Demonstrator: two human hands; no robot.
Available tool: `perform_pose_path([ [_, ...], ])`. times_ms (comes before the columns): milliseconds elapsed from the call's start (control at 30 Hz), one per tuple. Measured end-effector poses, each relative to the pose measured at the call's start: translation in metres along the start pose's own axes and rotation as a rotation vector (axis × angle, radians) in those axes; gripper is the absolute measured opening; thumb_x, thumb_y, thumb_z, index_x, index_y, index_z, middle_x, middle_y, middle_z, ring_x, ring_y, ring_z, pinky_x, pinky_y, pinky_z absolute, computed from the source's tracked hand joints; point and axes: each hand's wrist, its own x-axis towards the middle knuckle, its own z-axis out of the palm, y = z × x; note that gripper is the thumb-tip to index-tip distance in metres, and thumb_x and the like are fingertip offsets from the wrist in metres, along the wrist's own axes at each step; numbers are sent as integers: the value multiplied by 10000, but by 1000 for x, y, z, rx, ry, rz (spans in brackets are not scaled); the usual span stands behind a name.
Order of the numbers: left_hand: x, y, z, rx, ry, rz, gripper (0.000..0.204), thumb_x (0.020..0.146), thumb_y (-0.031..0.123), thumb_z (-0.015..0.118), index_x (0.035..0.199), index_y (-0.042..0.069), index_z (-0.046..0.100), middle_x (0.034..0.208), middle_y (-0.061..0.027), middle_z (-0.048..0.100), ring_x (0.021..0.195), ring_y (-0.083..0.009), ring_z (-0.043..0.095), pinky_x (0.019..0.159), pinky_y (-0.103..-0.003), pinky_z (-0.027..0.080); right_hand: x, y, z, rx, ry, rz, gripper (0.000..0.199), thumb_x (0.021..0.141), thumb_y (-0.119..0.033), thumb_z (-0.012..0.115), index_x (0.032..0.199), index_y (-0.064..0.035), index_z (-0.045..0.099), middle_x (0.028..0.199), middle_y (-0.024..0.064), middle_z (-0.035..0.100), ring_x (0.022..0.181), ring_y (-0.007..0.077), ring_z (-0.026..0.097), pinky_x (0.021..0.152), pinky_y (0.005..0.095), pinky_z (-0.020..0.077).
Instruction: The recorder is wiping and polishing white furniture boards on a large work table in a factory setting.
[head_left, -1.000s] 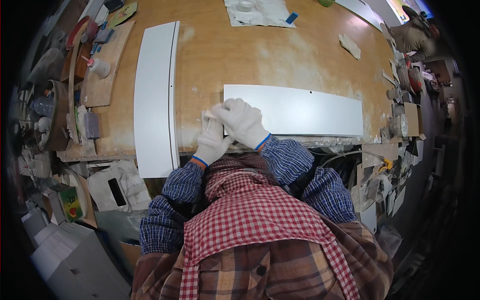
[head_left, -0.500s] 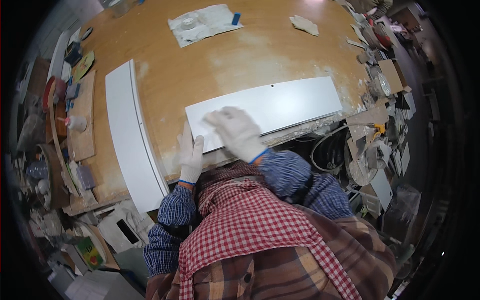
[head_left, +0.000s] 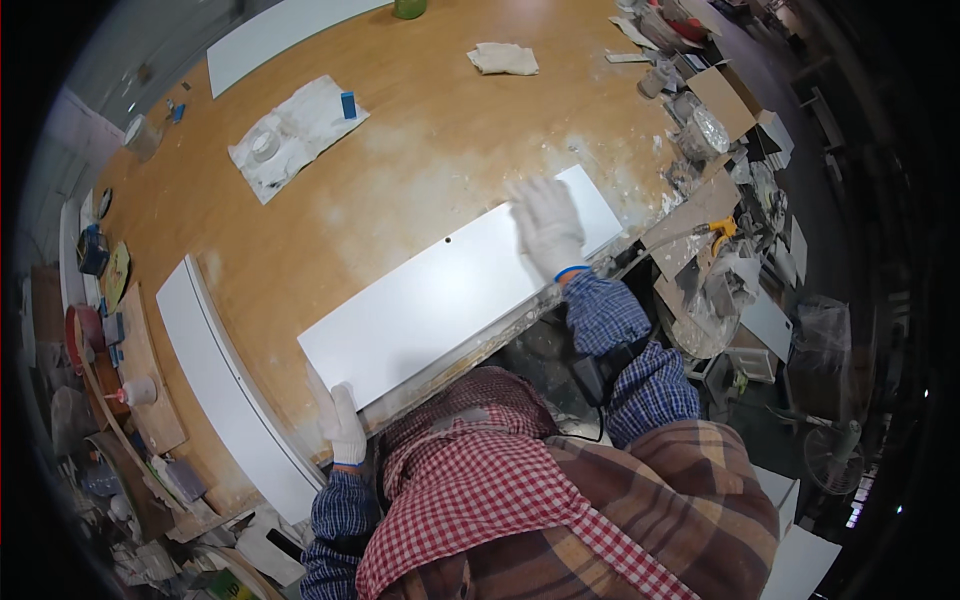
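Head view: white panel [head_left: 450, 300] on dusty wooden workbench [head_left: 420, 150]; right hand [head_left: 547, 225] spread flat on it, left hand [head_left: 342, 425] gripping its near corner.

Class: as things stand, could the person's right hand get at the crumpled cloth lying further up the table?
Probably yes, with a stretch. The right hand lies flat on the white panel, and only bare wooden table separates it from the crumpled cloth.
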Motion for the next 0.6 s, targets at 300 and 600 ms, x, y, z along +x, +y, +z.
perform_pose_path([
  [300, 4, -22, -1, 0, -94, 40, 1103, 794, 501, 747, 1628, 39, 193, 1507, -238, 444, 1343, -391, 523, 1068, -439, 475, 13, 23, 7, -116, -3, 102, 416, 1021, -279, 525, 1389, -92, 580, 1347, 194, 585, 1297, 388, 495, 1143, 479, 356],
  [600, 14, 16, -4, 278, -172, 161, 1243, 641, 205, 907, 1619, 34, 158, 1405, -196, 562, 1274, -318, 603, 1013, -390, 521, -22, -209, 50, 330, -107, -499, 345, 921, -234, 632, 1243, -107, 635, 1230, 142, 606, 1230, 345, 524, 1108, 469, 386],
])
